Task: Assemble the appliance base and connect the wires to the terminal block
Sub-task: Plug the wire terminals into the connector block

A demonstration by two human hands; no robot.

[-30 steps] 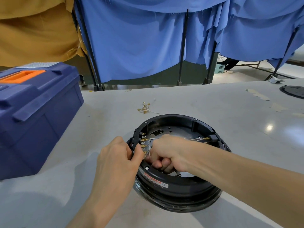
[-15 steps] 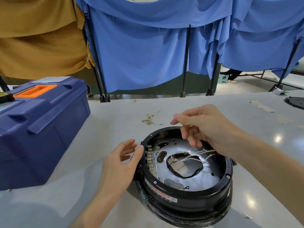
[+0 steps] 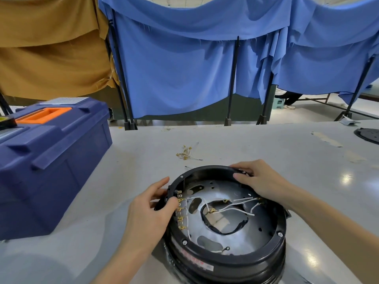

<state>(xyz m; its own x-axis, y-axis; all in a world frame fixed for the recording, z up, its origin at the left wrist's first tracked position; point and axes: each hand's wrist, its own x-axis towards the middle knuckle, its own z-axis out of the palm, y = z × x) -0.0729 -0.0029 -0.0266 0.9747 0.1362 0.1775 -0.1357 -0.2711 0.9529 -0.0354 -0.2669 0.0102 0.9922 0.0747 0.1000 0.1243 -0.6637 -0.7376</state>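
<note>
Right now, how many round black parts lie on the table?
2. The base stands near, held by the left hand and the right hand. A flat disc lies at the far right, cut by the picture's edge; more may lie outside the view.

Grey table (image 3: 256,144): blue toolbox (image 3: 51,160) left, black appliance base (image 3: 225,260) near front, loose wire scraps (image 3: 185,153) beyond it

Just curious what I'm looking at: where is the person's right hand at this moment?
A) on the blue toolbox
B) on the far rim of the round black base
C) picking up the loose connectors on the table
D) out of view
B: the right hand curls over the far rim of the black base.
</note>
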